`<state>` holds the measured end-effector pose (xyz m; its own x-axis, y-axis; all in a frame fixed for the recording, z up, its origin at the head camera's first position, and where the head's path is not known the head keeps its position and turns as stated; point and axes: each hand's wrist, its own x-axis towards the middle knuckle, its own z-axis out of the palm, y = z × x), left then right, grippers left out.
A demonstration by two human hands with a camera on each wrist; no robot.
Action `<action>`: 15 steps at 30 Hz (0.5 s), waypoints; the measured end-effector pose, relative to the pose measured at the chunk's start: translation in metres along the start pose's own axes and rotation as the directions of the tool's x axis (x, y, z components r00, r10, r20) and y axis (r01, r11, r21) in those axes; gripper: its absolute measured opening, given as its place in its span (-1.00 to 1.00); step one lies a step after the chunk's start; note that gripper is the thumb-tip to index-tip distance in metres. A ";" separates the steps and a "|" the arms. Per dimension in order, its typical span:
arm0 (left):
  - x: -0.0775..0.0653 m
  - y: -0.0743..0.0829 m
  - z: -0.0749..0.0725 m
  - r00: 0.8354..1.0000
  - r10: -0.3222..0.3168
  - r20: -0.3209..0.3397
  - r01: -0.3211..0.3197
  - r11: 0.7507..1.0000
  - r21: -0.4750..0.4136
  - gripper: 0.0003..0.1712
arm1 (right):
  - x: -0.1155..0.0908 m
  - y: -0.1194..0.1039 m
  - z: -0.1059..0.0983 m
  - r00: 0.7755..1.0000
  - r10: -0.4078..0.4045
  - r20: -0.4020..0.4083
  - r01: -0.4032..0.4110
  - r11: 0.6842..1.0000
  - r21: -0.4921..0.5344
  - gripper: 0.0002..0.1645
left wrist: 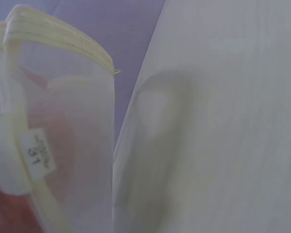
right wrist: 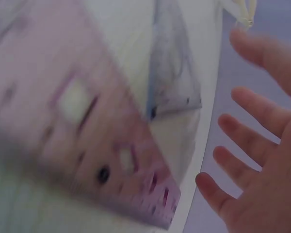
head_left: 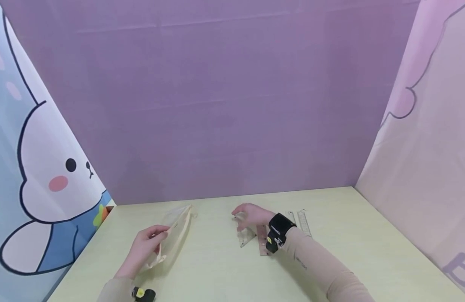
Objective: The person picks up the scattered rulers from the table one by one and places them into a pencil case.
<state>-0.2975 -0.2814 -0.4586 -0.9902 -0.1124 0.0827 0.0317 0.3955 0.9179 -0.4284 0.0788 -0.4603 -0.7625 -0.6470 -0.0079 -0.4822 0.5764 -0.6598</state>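
My left hand (head_left: 147,243) pinches a translucent bag (left wrist: 85,131) by its edge. The bag has cream zip-like trim and a small white label (left wrist: 37,154) with writing. My right hand (head_left: 253,214) has its fingers spread over a clear set square (head_left: 245,240), and nothing shows in its grasp. Beside that set square lies a pink ruler (head_left: 262,242) with cut-out shapes, partly covered by the wrist. In the right wrist view the pink ruler (right wrist: 106,141) looms close, with the set square (right wrist: 174,68) behind it.
To the right of my right wrist, a clear ruler (head_left: 304,222) lies on the pale table (head_left: 217,272), with another clear piece (head_left: 291,216) partly hidden next to it. A purple panel (head_left: 224,105) stands along the back edge, and printed cloths (head_left: 51,138) flank both sides.
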 end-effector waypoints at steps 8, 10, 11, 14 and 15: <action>0.000 -0.005 0.005 1.000 -0.021 0.017 0.021 1.000 -0.015 -0.70 | -0.007 0.002 -0.001 0.991 -0.013 0.132 0.051 0.955 -0.292 0.23; 0.000 -0.006 0.007 1.000 -0.027 0.013 0.027 0.999 -0.030 -0.71 | -0.009 0.002 -0.001 0.989 -0.014 0.148 0.064 0.940 -0.335 0.26; 0.000 -0.006 0.008 0.999 -0.031 0.014 0.032 0.999 -0.041 -0.71 | -0.009 0.001 -0.001 0.988 -0.014 0.151 0.067 0.934 -0.352 0.28; 0.000 -0.010 0.011 0.999 -0.035 0.027 0.037 0.997 -0.073 -0.70 | -0.012 0.000 0.000 0.988 0.000 0.153 0.057 0.927 -0.371 0.33; 0.000 -0.011 0.012 0.999 -0.038 0.033 0.041 0.995 -0.087 -0.69 | -0.012 0.000 0.000 0.988 0.005 0.152 0.053 0.927 -0.372 0.35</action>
<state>-0.2994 -0.2748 -0.4730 -0.9947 -0.0971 0.0346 0.0028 0.3095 0.9509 -0.4188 0.0867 -0.4602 -0.6904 -0.7125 -0.1253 -0.6476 0.6859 -0.3319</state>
